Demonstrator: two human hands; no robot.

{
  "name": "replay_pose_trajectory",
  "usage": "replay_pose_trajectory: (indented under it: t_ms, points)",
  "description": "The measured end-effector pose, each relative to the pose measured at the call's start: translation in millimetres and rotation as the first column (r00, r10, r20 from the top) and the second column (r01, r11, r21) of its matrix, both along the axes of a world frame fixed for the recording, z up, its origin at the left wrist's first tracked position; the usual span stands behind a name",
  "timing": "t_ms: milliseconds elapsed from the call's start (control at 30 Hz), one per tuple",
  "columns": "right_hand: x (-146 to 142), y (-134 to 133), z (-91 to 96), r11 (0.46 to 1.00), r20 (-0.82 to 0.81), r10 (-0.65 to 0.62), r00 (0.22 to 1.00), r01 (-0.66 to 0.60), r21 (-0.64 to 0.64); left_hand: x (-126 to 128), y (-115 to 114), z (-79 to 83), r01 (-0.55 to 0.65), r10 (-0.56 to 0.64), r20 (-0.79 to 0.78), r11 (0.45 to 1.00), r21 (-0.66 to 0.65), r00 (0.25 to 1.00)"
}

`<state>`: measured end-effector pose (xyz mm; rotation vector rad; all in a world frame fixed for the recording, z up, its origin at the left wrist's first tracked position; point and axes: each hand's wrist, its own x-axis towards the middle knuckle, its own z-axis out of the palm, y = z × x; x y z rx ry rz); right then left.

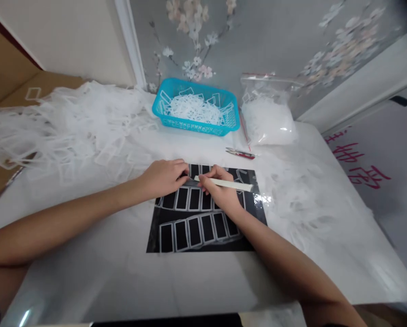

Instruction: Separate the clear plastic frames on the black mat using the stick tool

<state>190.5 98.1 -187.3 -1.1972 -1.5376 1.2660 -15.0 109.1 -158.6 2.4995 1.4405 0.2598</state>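
My right hand (220, 184) is closed round a slim, flat, cream-coloured tool (239, 185), held like a pen. Its narrow tip points left toward my left hand (171, 176), whose fingers are curled and pinched together. What those fingers hold, if anything, is too small to make out. Both hands are over the upper part of a black sheet (152, 245) on the table. Rows of thin, translucent rectangular frames (195, 231) lie overlapping on that sheet. Part of the upper row is hidden by my hands.
A blue basket (196, 127) of white frames stands at the back, beside a clear plastic bag (271, 122) with white contents. Red-handled thread snips (240, 153) lie in front. A big heap of translucent frames (84, 118) covers the left back; more loose pieces (299, 200) lie right.
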Motion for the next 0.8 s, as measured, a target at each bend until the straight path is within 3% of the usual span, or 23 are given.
replay_pose_trajectory:
  t_ms: [167,400,800]
  points:
    - [0.1,-1.6,-2.4,1.000,0.034,0.005,0.999,-0.004,-0.029,-2.1,0.4,-15.0,0.016,-0.011,0.073,0.998,-0.058,0.997]
    - [0.3,0.3,6.5,1.000,0.120,0.029,0.992,-0.029,0.003,-5.0,4.9,-13.0,-0.035,0.071,0.167,0.977,-0.209,0.983]
    - [-1.8,-1.4,8.7,1.000,0.155,0.022,0.988,-0.019,-0.019,-7.1,5.8,-15.2,-0.021,0.058,0.190,0.981,-0.191,0.980]
